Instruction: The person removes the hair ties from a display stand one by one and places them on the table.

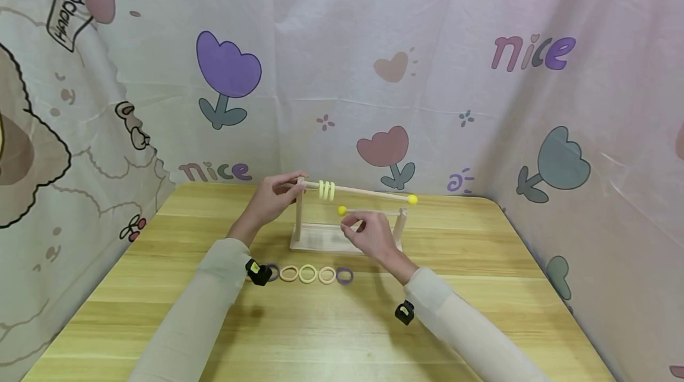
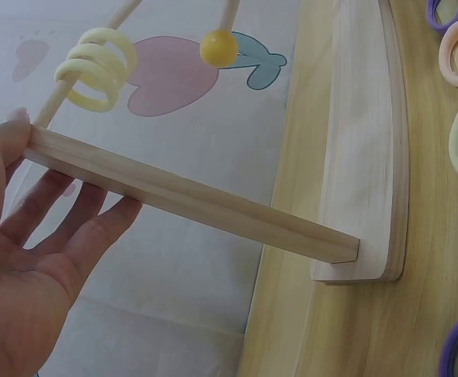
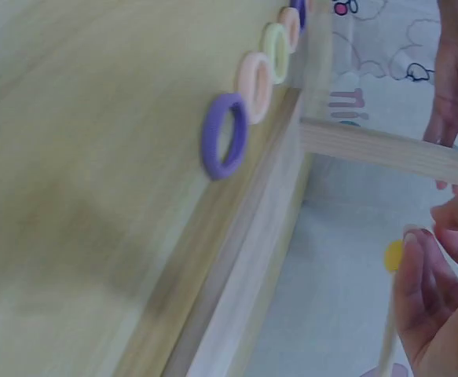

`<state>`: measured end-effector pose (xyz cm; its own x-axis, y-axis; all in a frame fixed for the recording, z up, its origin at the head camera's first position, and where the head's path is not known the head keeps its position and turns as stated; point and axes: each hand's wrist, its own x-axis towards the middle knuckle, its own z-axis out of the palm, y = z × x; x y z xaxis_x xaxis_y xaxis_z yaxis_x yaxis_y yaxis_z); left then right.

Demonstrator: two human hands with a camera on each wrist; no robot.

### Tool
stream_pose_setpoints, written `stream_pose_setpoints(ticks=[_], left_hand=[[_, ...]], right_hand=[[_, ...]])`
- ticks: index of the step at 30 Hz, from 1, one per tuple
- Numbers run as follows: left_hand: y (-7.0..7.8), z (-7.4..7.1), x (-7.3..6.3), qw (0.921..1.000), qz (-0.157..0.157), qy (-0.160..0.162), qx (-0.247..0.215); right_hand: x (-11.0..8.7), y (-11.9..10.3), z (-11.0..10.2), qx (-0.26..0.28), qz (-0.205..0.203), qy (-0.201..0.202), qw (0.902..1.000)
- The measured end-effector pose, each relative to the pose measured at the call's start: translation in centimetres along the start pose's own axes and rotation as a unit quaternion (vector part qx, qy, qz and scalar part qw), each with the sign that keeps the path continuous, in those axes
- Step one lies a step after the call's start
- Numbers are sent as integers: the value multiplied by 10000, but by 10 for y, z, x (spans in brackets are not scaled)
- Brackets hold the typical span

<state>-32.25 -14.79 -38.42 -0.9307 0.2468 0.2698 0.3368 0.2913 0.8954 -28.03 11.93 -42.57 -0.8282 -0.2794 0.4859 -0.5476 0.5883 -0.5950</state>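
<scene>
A wooden stand has a flat base (image 1: pixel 326 238) and upright posts. My left hand (image 1: pixel 275 198) grips the top of its left post (image 2: pixel 189 192), the thumb at the rod's end and the fingers against the post. Three pale yellow hair ties (image 1: pixel 326 191) hang on the upper rod (image 1: pixel 369 192), near that hand; a yellow ball (image 1: pixel 412 199) caps its far right end. The lower rod (image 1: pixel 374 212) reaches left from the right post (image 1: pixel 399 226) to another yellow ball (image 1: pixel 342 211). Just beside this ball is my right hand (image 1: pixel 370 234), fingers loosely bent, nothing visible between them.
In front of the base, several hair ties lie in a row on the wooden table (image 1: pixel 331 328): purple (image 1: pixel 344 276), peach (image 1: pixel 327 275), yellow (image 1: pixel 307 274) and more leftward. The left wrist's camera (image 1: pixel 259 272) partly covers the row's left end. A printed curtain (image 1: pixel 320 73) hangs behind.
</scene>
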Motion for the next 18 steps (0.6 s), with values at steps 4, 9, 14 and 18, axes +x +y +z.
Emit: stream_pose_setpoints(ticks=[4,9,14,18], left_hand=[[0,0,0,10000,3,8,37],[0,0,-1,10000,16,1,12],[1,0,-1,10000,51,13,20],[1,0,-1,10000,74,4,40]], right_hand=[[6,-6,1,192,-96,347,9992],[14,-11,4,312,-194,780,9963],[21,-15,6,361,-294,1116,9927],[25,-15,8,333,-499,1362,9889]])
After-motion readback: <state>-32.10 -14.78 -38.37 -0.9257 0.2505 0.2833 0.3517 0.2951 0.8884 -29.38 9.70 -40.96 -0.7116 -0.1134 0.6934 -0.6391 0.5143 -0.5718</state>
